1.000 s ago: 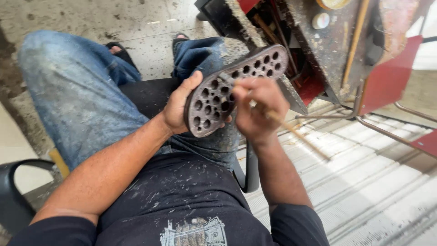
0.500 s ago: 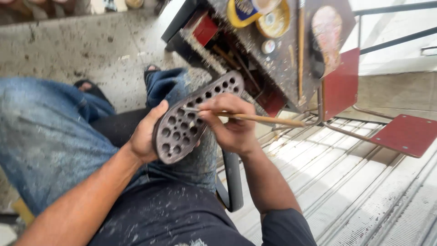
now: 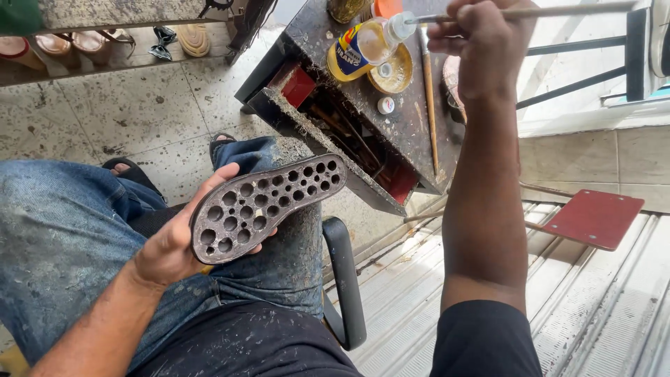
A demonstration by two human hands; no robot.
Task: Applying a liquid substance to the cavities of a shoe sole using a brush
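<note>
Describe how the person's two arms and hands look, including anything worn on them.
Both arms are bare from the short black sleeves down. The left hand and right hand wear no gloves, and no rings, watch or bands show. The black short-sleeved shirt is flecked with pale specks; the right sleeve looks plain black.

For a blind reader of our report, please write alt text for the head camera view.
A seated person's left hand holds a dark shoe sole full of round holes over their jeans, while the right hand lifts a thin wooden stick to a glue bottle on a stained workbench.
</note>
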